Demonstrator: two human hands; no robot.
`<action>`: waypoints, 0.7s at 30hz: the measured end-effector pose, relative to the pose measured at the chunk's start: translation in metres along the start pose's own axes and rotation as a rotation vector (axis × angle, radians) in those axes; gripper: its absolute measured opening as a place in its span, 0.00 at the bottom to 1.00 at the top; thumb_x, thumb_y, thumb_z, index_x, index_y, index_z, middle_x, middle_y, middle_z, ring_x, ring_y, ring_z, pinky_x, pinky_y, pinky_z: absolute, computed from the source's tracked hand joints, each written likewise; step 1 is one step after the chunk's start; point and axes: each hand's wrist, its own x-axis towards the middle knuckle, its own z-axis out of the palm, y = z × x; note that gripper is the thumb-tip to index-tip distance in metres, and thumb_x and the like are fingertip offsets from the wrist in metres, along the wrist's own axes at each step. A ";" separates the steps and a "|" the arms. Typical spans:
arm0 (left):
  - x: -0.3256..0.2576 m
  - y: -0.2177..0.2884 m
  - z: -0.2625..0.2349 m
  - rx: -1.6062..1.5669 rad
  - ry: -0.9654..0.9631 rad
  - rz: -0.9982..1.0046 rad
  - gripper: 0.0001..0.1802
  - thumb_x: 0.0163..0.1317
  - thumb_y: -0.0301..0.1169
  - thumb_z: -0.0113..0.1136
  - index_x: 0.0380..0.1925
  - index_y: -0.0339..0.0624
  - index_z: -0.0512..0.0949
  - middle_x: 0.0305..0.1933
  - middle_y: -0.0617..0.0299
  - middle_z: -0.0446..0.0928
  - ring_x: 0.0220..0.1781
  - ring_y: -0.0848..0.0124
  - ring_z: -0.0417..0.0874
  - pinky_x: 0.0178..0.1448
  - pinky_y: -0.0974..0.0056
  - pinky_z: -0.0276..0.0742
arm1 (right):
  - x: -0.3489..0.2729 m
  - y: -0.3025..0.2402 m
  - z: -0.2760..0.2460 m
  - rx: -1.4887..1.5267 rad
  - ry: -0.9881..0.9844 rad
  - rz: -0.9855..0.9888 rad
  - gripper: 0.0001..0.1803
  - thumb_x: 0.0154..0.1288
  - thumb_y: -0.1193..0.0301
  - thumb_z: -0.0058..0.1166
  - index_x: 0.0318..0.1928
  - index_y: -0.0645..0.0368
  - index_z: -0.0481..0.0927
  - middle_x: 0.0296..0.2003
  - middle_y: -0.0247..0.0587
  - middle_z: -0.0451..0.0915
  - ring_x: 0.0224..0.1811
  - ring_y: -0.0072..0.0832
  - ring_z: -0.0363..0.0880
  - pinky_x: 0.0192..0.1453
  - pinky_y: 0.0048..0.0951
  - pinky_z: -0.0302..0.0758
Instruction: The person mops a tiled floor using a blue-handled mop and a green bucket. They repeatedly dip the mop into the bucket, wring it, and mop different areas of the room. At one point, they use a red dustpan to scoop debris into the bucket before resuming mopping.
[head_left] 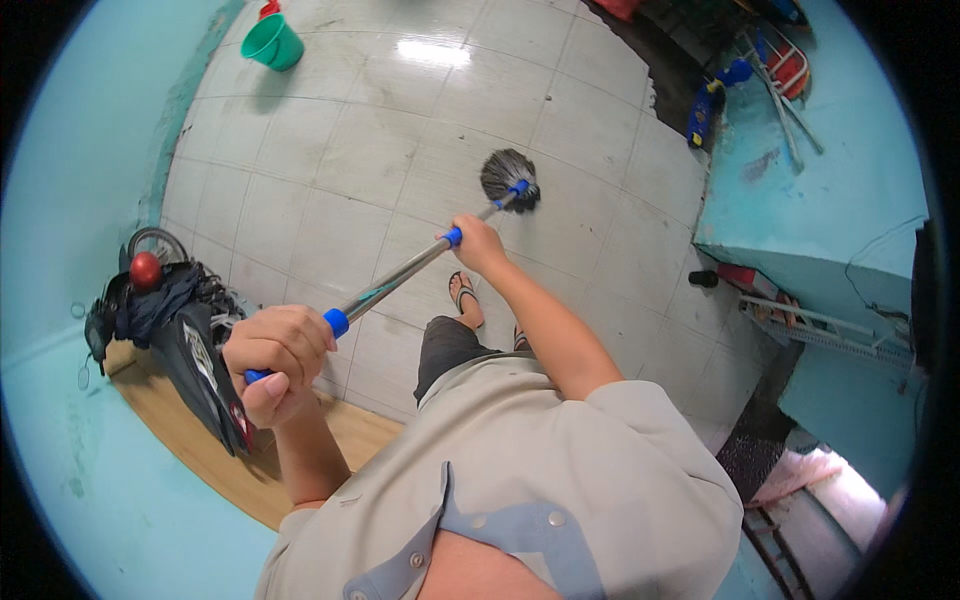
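Note:
Both my hands grip a mop (392, 282) with a metal pole and blue fittings. My left hand (278, 360) is wrapped round the blue grip at the upper end, close to my body on the left. Farther down the pole, my right hand (474, 243) is closed just beside a blue collar. The pole slants away to the right. Its round grey mop head (510, 180) rests on the pale tiled floor (360, 150), with the strands spread out around a blue joint.
A green bucket (272, 44) stands by the wall at the far left. On the left a dark motorbike (190, 350) is parked on a tan surface. A white metal rack (830, 328) and a turquoise ledge (820, 215) line the right. My sandalled foot (464, 297) is below the pole.

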 end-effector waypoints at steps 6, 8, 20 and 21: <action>0.036 -0.086 0.032 -0.296 -0.140 -0.284 0.18 0.48 0.35 0.58 0.09 0.38 0.66 0.13 0.57 0.69 0.17 0.63 0.69 0.33 0.53 0.77 | -0.099 0.105 -0.054 -0.115 0.105 0.268 0.17 0.67 0.57 0.69 0.38 0.56 0.79 0.39 0.49 0.81 0.43 0.57 0.82 0.44 0.53 0.76; 0.038 -0.130 0.073 -0.382 -0.216 -0.425 0.16 0.47 0.34 0.57 0.10 0.37 0.66 0.15 0.55 0.70 0.20 0.62 0.69 0.43 0.51 0.77 | -0.142 0.171 -0.076 -0.161 0.172 0.390 0.17 0.66 0.58 0.71 0.37 0.56 0.79 0.39 0.51 0.81 0.44 0.58 0.81 0.45 0.54 0.76; 0.148 -0.313 0.280 -0.496 -0.350 -0.733 0.12 0.55 0.25 0.52 0.16 0.34 0.67 0.21 0.57 0.67 0.32 0.62 0.70 0.70 0.49 0.71 | -0.175 0.396 -0.238 -0.304 0.242 0.815 0.17 0.63 0.61 0.73 0.38 0.59 0.79 0.38 0.57 0.82 0.46 0.61 0.80 0.51 0.58 0.77; 0.167 -0.314 0.285 -0.526 -0.314 -0.738 0.13 0.55 0.27 0.52 0.15 0.36 0.65 0.20 0.56 0.65 0.30 0.62 0.67 0.65 0.49 0.72 | -0.160 0.397 -0.243 -0.297 0.252 0.791 0.17 0.63 0.62 0.73 0.38 0.59 0.79 0.37 0.57 0.82 0.46 0.61 0.80 0.52 0.58 0.77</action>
